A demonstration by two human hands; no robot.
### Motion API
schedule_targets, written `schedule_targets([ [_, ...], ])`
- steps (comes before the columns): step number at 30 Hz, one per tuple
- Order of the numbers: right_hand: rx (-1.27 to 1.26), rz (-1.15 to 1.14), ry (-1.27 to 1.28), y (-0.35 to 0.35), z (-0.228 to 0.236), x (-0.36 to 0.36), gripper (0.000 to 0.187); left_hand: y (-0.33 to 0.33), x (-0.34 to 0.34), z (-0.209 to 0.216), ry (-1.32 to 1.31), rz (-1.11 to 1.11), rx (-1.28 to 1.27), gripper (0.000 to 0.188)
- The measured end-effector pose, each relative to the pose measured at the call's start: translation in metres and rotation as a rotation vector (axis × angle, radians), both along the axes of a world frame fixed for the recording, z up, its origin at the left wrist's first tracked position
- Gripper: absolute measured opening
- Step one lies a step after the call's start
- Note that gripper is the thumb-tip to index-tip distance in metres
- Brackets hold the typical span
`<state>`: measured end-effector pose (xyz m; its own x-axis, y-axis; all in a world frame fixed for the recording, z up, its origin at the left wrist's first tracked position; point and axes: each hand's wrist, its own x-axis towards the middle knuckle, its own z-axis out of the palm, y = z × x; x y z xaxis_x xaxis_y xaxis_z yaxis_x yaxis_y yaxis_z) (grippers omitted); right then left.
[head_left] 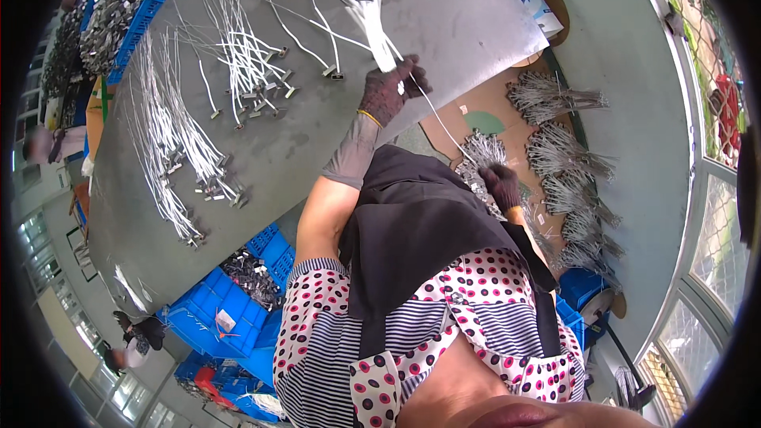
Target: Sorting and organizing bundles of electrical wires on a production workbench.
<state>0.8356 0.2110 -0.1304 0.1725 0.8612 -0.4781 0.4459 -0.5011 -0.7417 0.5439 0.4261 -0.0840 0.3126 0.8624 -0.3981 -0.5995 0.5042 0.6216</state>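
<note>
My left hand, in a dark glove, is closed around a bundle of white sleeved wires above the table's edge. A single white wire stretches from that hand down to my right hand, also gloved, whose fingers are closed at the wire's end. Just beside my right hand lies a bunch of grey-white wires on cardboard. Loose sleeved wires with small metal connectors spread over the table left of my left hand, and a further pile lies beyond them.
The grey metal table has an edge close to my body. Several tied wire bundles lie on cardboard at the right. Blue crates stand below the table, and another blue crate holds metal parts at far left. A person is at lower left.
</note>
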Motion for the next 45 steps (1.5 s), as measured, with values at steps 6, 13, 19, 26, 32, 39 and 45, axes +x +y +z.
schedule_targets([
  [6, -0.01, 0.018, 0.04, 0.094, 0.045, -0.068, 0.044, -0.016, 0.008, 0.013, 0.332, -0.177, 0.002, 0.039],
  [13, -0.2, 0.004, 0.356, 0.129, 0.039, -0.094, 0.043, 0.033, -0.028, 0.006, 0.431, 0.226, -0.057, 0.028],
  [19, 0.121, 0.163, 0.315, 0.208, 0.076, -0.15, 0.057, 0.017, -0.02, 0.014, 0.59, 0.016, 0.114, 0.025],
  [26, 0.028, 0.142, 0.334, 0.275, 0.094, -0.19, 0.065, 0.029, -0.037, 0.001, 0.668, 0.058, 0.161, 0.027],
  [32, 0.552, 0.432, -0.544, 0.33, 0.062, -0.203, 0.047, 0.033, -0.066, 0.006, 0.942, 0.191, -0.014, 0.04],
  [39, 0.744, 0.695, -0.689, 0.391, 0.028, -0.211, 0.034, 0.012, -0.117, 0.006, 0.058, 0.357, -0.128, 0.028],
  [45, 0.648, 0.801, -0.658, 0.36, 0.024, -0.187, 0.017, 0.008, -0.109, 0.0, -0.088, 0.385, -0.114, 0.03],
])
